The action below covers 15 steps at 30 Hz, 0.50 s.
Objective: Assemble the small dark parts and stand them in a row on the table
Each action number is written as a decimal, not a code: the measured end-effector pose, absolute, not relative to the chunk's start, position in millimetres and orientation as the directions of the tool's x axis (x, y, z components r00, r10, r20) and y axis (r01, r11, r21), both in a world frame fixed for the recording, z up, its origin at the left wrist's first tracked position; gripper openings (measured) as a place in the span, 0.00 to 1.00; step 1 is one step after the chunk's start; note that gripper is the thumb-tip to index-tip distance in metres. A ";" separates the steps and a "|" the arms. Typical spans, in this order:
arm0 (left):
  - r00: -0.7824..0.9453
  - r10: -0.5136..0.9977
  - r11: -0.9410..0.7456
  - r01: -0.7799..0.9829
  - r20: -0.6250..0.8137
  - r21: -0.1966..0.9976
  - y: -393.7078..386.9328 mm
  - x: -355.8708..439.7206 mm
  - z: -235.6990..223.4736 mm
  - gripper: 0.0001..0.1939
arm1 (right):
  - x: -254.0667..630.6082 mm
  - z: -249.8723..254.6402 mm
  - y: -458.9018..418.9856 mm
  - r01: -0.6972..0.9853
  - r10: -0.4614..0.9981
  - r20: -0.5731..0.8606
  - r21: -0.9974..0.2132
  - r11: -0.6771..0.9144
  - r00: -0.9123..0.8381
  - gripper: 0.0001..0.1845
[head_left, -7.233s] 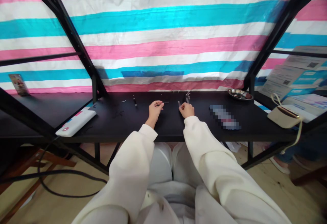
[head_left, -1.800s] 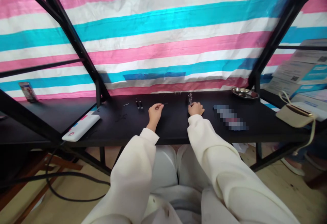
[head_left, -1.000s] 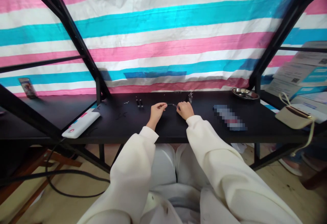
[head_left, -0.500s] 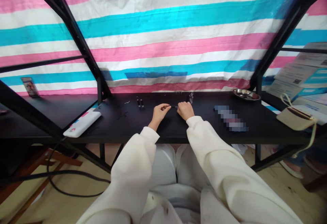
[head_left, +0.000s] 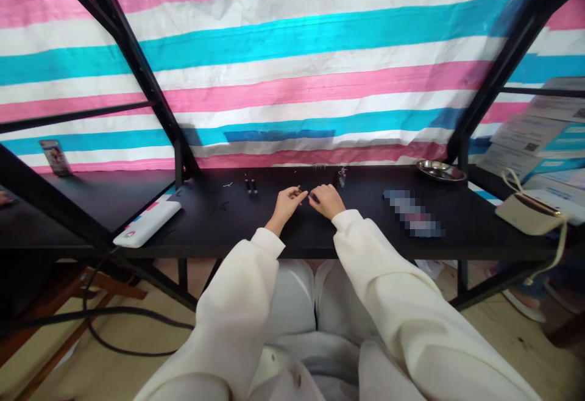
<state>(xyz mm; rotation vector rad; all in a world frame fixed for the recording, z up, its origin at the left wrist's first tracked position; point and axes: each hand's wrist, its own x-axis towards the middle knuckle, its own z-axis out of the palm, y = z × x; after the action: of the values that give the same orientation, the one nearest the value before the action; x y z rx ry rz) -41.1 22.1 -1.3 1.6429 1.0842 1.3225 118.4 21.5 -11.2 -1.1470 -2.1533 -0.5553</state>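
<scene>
My left hand (head_left: 285, 204) and my right hand (head_left: 328, 200) are close together over the black table, fingers pinched. Between the fingertips shows a small dark stick-like piece (head_left: 312, 197); most of it is hidden by the fingers, and its kind is too small to tell. To the left of my left hand stand or lie two short black tubes with pale ends (head_left: 251, 186). Beyond my right hand sits a small clear bag-like item (head_left: 342, 177). A row of tiny metallic pieces (head_left: 319, 167) lies by the table's back edge.
A white power bank-like box (head_left: 148, 223) lies at left. A blurred-out packet (head_left: 413, 212), a steel dish (head_left: 441, 170) and a cream bag (head_left: 529, 212) are on the right. Black metal frame bars (head_left: 159, 108) slant up at both sides, before a striped sheet (head_left: 320, 35).
My right hand has moved left toward my left hand, so the gap between them has narrowed. Less of the dark stick-like piece shows now.
</scene>
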 end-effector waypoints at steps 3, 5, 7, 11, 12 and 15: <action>0.163 0.927 -0.366 0.198 0.338 0.909 23.1 -37.9 -4.4 0.18 | 117.3 -11.8 21.7 0.841 0.563 0.706 0.085 0.534 -0.429 0.12; 0.160 0.932 -0.356 0.221 0.326 0.908 25.7 -36.6 -5.5 0.18 | 117.5 -11.8 21.5 0.838 0.574 0.696 0.073 0.541 -0.432 0.13; 0.115 0.945 -0.328 0.300 0.307 0.896 29.7 -38.7 -3.7 0.17 | 118.0 -11.5 20.7 0.828 0.597 0.674 0.040 0.559 -0.435 0.13; -0.122 0.949 -0.134 0.678 0.291 0.722 39.6 -59.6 8.1 0.12 | 119.2 -11.3 19.6 0.820 0.662 0.619 -0.051 0.569 -0.421 0.14; -0.183 0.935 -0.062 0.760 0.304 0.647 42.0 -67.7 11.6 0.11 | 119.5 -11.5 19.8 0.823 0.678 0.607 -0.068 0.564 -0.414 0.14; -0.286 0.910 0.110 0.865 0.300 0.490 48.5 -92.4 18.9 0.12 | 120.3 -11.9 20.7 0.826 0.709 0.578 -0.103 0.554 -0.403 0.13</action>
<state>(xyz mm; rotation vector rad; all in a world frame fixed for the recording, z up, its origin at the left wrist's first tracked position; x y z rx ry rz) -92.4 48.5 18.9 1.8297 2.2830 0.9163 120.3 20.7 -11.9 -1.2296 -2.2164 -0.2662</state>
